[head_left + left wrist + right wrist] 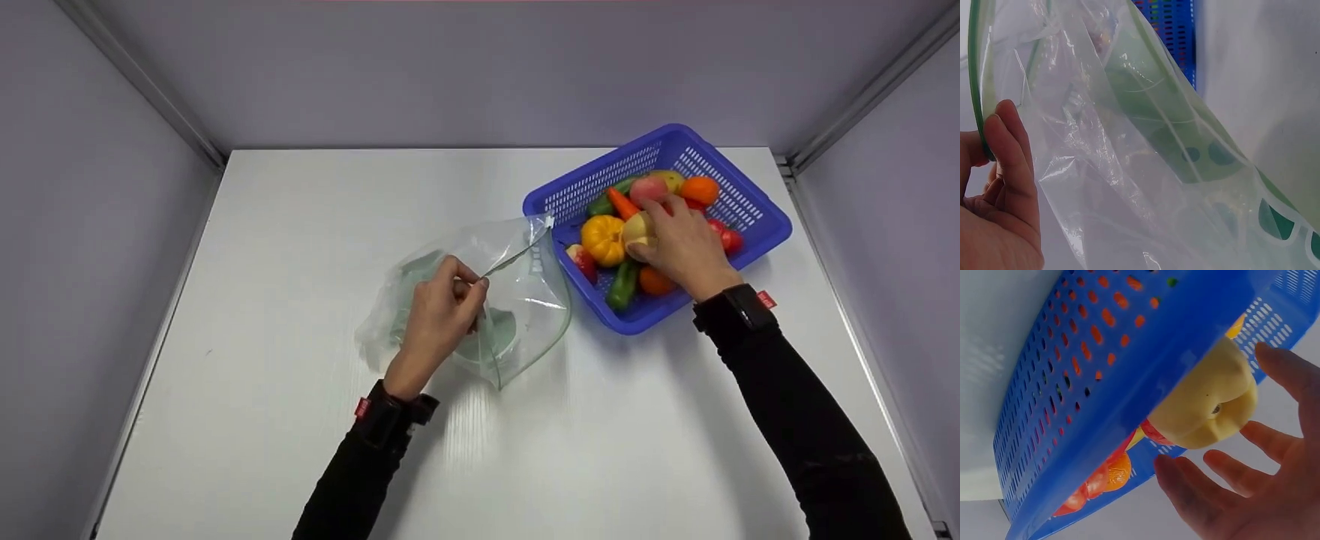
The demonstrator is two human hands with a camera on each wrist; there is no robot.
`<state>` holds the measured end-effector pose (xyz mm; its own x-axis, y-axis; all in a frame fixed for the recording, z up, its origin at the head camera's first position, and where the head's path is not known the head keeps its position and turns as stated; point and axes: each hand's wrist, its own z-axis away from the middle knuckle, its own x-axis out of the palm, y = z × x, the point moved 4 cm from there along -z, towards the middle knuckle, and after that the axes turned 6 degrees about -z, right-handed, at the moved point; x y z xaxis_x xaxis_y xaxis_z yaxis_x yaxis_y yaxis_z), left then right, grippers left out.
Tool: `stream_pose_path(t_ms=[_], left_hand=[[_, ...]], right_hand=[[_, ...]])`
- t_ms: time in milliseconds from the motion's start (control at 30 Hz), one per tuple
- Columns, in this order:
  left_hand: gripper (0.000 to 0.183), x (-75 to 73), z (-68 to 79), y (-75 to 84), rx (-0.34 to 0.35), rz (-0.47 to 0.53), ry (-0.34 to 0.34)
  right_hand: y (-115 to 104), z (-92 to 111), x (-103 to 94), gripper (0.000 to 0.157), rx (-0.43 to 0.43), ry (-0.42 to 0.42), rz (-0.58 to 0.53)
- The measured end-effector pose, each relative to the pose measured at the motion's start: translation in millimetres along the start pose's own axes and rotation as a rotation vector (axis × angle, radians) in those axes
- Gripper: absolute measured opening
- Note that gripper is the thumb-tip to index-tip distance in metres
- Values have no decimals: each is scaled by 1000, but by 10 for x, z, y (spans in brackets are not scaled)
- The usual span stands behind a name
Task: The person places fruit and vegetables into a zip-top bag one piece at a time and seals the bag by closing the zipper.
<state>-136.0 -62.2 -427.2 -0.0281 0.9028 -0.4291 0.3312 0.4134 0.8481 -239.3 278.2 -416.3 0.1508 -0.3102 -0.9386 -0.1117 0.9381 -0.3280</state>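
My left hand [442,311] pinches the green-edged opening of a clear plastic slider bag [529,300] between thumb and fingertips. Green printed patches show on the bag, which spreads to both sides of the hand; its far corner touches the basket. In the left wrist view, the bag's green strip [976,67] runs up from between the fingers [1008,140]. My right hand [686,244] reaches into the blue basket [630,324], around a pale yellow lobed fruit [637,231]. In the right wrist view, its fingers [1235,469] are spread beside the pale fruit, with gaps around it.
Inside the basket lie a yellow pumpkin [602,238], a carrot [622,204], a green pepper [622,286], a pink peach-like fruit [646,187], oranges [700,191] and tomatoes [731,241]. Beneath everything is a white table [262,420], with grey panels [480,75] behind and at the sides.
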Motion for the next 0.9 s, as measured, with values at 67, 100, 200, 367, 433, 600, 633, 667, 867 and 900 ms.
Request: stream_pose_path(t_ms=[67, 100, 200, 367, 433, 600, 633, 667, 867, 900], left_hand=[[10, -7, 8, 3, 1, 11, 5], [10, -9, 12, 1, -2, 16, 7], [10, -7, 19, -6, -13, 27, 10], [10, 0, 12, -11, -31, 40, 10], [10, 4, 11, -13, -31, 43, 10], [9, 9, 13, -7, -19, 38, 18], [9, 9, 12, -5, -18, 34, 22], [9, 8, 12, -7, -18, 30, 27], [13, -3, 4, -6, -33, 37, 54], [14, -5, -1, -3, -33, 45, 58]], right_hand=[[2, -34, -1, 78, 0, -18, 4], [4, -47, 0, 79, 1, -28, 8], [22, -69, 6, 79, 0, -56, 8], [89, -50, 26, 76, -1, -94, -15], [117, -28, 30, 74, -4, -101, -33], [124, 76, -15, 73, 13, -79, -99], [108, 108, -36, 74, 18, -61, -118], [84, 142, -58, 74, 20, -39, -140], [-167, 408, -191, 72, -52, 161, -289], [-219, 461, -211, 72, -77, 193, -304]])
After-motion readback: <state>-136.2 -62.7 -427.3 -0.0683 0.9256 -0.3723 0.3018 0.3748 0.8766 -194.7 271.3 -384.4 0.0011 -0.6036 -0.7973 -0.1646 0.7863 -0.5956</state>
